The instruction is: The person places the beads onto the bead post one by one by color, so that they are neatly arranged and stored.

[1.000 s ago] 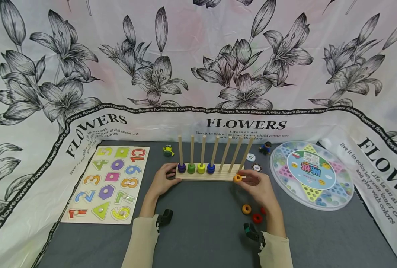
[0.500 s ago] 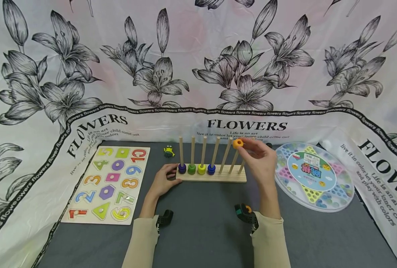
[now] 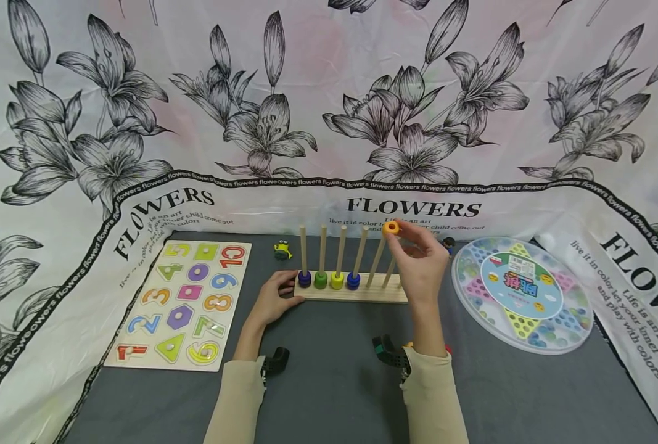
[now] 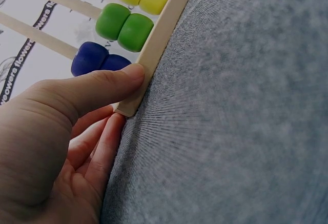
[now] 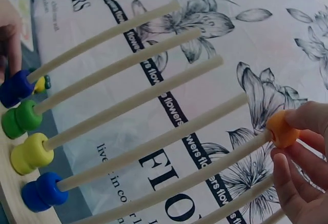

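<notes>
A wooden peg stand [image 3: 373,296] holds upright rods. Its four left rods carry paired beads: dark blue [image 5: 16,88], green [image 5: 21,119], yellow [image 5: 32,153] and blue [image 5: 44,192]. My left hand [image 3: 273,299] grips the left end of the base, thumb on the front edge and fingers behind and below. Between thumb and fingertips my right hand [image 3: 424,268] pinches an orange bead [image 5: 284,129]. That bead is at the tip of the fifth rod [image 5: 215,165]; whether the tip has entered its hole I cannot tell. The right hand partly hides the last rods.
On the left lies a number-and-shape puzzle board [image 3: 151,362]; a round game board [image 3: 523,293] lies on the right. Behind the stand sit a small green-yellow toy [image 3: 282,250] and a partly hidden figurine [image 3: 449,243]. Bits of an orange bead [image 3: 409,345] and a red bead [image 3: 448,349] show beside my right wrist.
My right hand has lifted the orange bead from near the base's right end up and slightly left to the fifth rod's tip. The left hand has stayed on the stand.
</notes>
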`<state>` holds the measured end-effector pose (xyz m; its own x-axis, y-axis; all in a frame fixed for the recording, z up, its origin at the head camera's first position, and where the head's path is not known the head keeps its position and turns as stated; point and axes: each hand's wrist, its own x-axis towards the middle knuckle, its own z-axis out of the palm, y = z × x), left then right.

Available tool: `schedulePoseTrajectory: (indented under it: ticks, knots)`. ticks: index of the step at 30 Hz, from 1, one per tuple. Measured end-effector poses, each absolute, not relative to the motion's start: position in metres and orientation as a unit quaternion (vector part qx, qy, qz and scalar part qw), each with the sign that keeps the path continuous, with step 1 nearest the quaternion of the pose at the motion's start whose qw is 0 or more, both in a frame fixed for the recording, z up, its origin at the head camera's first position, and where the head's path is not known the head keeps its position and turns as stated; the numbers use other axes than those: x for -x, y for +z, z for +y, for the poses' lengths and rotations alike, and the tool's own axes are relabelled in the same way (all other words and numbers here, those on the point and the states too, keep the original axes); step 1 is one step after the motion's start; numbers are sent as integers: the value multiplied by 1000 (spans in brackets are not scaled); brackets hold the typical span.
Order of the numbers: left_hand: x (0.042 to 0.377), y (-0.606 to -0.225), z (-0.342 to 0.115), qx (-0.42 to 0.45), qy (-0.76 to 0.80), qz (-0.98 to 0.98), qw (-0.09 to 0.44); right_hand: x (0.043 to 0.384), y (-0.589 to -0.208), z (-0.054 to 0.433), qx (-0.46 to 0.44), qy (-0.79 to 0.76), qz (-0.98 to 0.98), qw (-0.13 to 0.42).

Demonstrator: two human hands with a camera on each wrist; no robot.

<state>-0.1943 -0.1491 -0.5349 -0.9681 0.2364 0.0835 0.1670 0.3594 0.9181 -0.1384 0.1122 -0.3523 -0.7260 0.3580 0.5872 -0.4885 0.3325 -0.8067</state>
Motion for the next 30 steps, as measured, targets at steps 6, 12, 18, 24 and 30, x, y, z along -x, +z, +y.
schedulePoseTrajectory:
  ticks: [6,12,18,24,30]
  knots:
    - [195,-535,-149,-121,551,825,28,155,-371,115,-46,557,-736,383]
    - [194,-535,-149,-122,549,826,28,160,-383,117,-41,542,-745,386]
    - [195,-537,-149,-124,551,825,25,158,-391,113,-31,540,-748,385]
    - [196,-537,-149,-125,551,824,22,159,-397,107,-17,532,-752,390]
    - [195,-537,-149,-121,547,828,26,154,-417,106,9,528,-766,366]
